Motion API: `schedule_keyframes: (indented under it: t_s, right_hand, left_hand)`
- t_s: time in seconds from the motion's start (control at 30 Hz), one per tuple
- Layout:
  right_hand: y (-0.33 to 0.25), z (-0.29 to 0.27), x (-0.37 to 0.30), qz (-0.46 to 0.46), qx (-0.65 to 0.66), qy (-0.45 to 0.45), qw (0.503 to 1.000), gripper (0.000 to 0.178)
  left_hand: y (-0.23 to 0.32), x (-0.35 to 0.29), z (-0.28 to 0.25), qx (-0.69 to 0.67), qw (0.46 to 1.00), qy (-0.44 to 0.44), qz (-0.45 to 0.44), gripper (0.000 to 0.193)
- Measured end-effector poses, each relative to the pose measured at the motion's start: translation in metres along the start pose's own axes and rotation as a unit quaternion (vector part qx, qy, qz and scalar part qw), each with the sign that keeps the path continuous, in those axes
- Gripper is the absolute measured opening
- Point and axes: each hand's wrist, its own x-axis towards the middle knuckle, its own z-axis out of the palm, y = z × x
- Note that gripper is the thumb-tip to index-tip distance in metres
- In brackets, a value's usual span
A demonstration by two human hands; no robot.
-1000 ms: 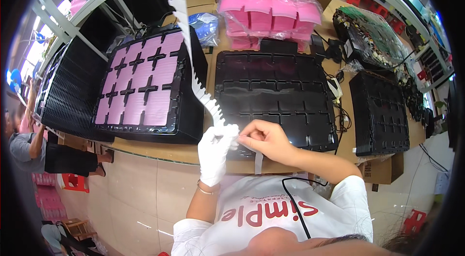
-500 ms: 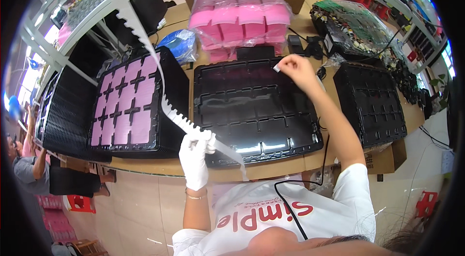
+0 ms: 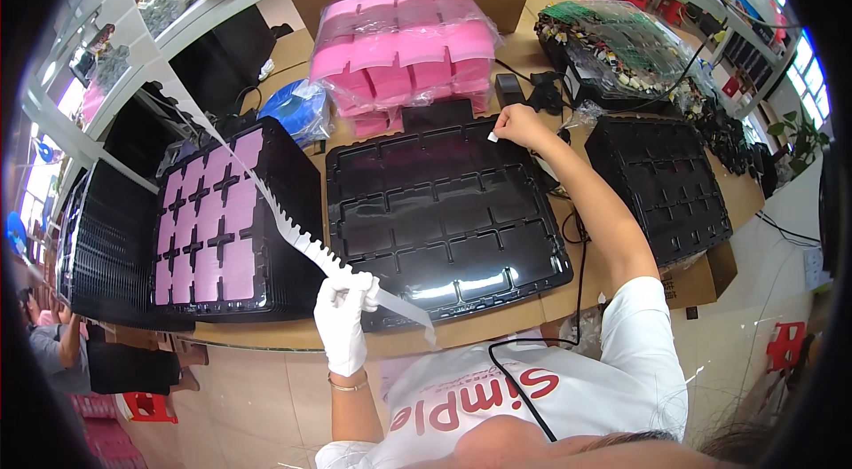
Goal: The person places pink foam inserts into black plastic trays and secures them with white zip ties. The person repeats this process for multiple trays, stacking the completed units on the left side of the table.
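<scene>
My left hand [image 3: 343, 327], in a white glove, is closed on a long white paper strip [image 3: 293, 229] with a notched edge. The strip slopes down from the shelf at upper left, and its plain end hangs past my fingers. My bare right hand [image 3: 522, 126] pinches a small white sticker [image 3: 493, 137] between thumb and fingertips. It is over the far right corner of a glossy black plastic tray [image 3: 444, 212] lying in front of me. Whether the sticker touches the tray I cannot tell.
Left stand black trays with pink pads [image 3: 209, 220] and another black tray stack [image 3: 115, 247]. Plastic-wrapped pink pieces [image 3: 404, 52] sit behind, beside a blue bag [image 3: 297, 110]. On the right are more black trays [image 3: 661, 189] and a box of cables [image 3: 612, 52]. A dark cable [image 3: 581, 291] crosses the table edge.
The view has shifted, moving the scene slightly left and down. My right hand has moved a little rightward relative to the tray, with the sticker. My left hand keeps hold of the strip.
</scene>
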Motion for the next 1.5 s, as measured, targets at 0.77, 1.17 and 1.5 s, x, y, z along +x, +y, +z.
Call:
schedule_keyframes:
  t_s: [0.77,1.17,1.5]
  right_hand:
    - [-0.025,-0.011,-0.061,-0.02,0.681,-0.074,0.728,0.007]
    - [-0.22,0.081,-0.229,-0.025,0.469,-0.27,0.841,0.012]
    - [-0.231,0.091,-0.233,-0.353,0.317,-0.124,0.872,0.007]
  left_hand:
    - [0.004,-0.007,-0.003,-0.031,0.999,0.009,-0.018,0.012]
    - [0.002,-0.035,-0.012,-0.117,0.99,0.008,-0.072,0.014]
    - [-0.007,-0.035,-0.035,-0.05,0.993,0.103,0.006,0.017]
